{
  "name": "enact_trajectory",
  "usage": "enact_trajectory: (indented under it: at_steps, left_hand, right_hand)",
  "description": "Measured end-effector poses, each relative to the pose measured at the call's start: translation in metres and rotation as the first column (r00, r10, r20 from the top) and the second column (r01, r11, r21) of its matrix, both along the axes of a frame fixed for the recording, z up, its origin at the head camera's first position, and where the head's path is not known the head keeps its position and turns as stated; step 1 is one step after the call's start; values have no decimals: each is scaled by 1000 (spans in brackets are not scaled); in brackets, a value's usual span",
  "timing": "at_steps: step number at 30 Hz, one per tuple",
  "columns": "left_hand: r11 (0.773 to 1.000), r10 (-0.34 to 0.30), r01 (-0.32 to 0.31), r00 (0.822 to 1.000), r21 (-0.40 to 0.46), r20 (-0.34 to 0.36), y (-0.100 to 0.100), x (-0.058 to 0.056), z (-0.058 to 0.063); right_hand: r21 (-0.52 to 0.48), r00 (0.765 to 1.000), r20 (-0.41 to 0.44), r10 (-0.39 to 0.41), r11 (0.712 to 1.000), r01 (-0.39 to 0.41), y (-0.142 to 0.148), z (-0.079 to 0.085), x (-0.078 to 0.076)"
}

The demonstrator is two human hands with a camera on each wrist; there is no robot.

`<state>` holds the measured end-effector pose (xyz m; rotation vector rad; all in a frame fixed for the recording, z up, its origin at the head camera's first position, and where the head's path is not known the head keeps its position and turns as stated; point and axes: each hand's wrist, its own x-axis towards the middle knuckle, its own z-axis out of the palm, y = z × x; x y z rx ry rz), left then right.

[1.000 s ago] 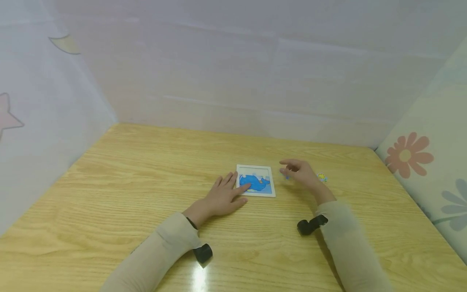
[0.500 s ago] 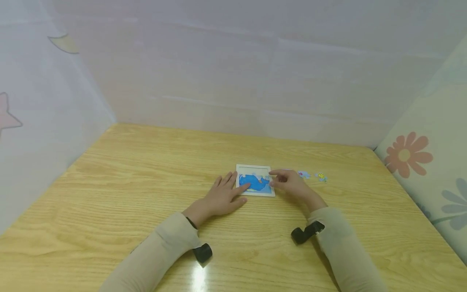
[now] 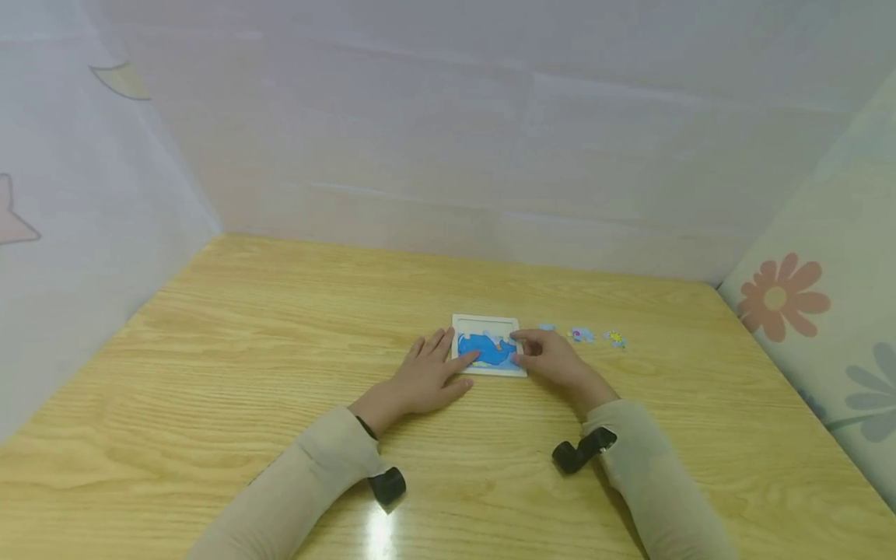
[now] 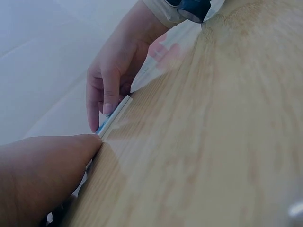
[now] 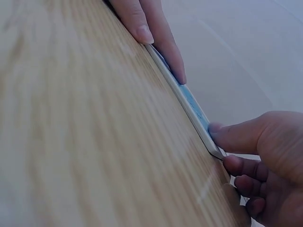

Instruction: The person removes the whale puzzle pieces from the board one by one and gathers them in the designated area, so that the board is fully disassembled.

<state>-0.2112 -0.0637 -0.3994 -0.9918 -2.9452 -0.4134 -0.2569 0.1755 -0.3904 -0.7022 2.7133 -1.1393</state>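
Note:
A white-framed puzzle board (image 3: 484, 320) with a blue whale picture (image 3: 483, 348) lies flat on the table. My left hand (image 3: 418, 379) rests spread at its left side, index finger on the whale. At the board's right edge my right hand (image 3: 556, 364) has thumb and index finger bent around a small blue puzzle piece, mostly hidden beneath the fingertips. The right wrist view shows its thumb (image 5: 239, 137) pressing on the blue surface, the other fingers curled by the frame's corner. A bare pale strip shows along the top of the board.
Loose puzzle pieces lie right of the board: a pale blue one (image 3: 547, 327), one with a pink spot (image 3: 582, 334) and one with a yellow sun (image 3: 616, 338). The wooden table (image 3: 294, 311) meets a pale cloth wall (image 3: 420, 140) behind.
My right hand has moved left and slightly down from beside the loose pieces to the board's right edge, uncovering two loose pieces. My left hand has stayed in place.

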Motion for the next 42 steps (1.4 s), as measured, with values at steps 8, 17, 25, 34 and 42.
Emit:
enact_trajectory:
  at_steps: [8, 17, 25, 34, 42]
  left_hand:
    - [1000, -8, 8, 1000, 11, -16, 1, -1, -2]
    - [993, -107, 109, 992, 33, -63, 7, 1, -4]
    - [989, -148, 148, 988, -10, -50, 11, 3, -5]
    - [990, -138, 137, 990, -20, -42, 13, 3, -5]
    - [990, -137, 136, 990, -26, -38, 14, 5, -2]
  right_hand:
    - [14, 1000, -1, -8, 1000, 8, -3, 1, -2]
    - [26, 1000, -15, -6, 1000, 6, -3, -2, -5]
    - [28, 1000, -18, -2, 1000, 2, -4, 0, -3]
    - [-23, 999, -44, -11, 1000, 10, -4, -1, -2]
    - [-16, 997, -50, -61, 998, 61, -3, -4, -2]
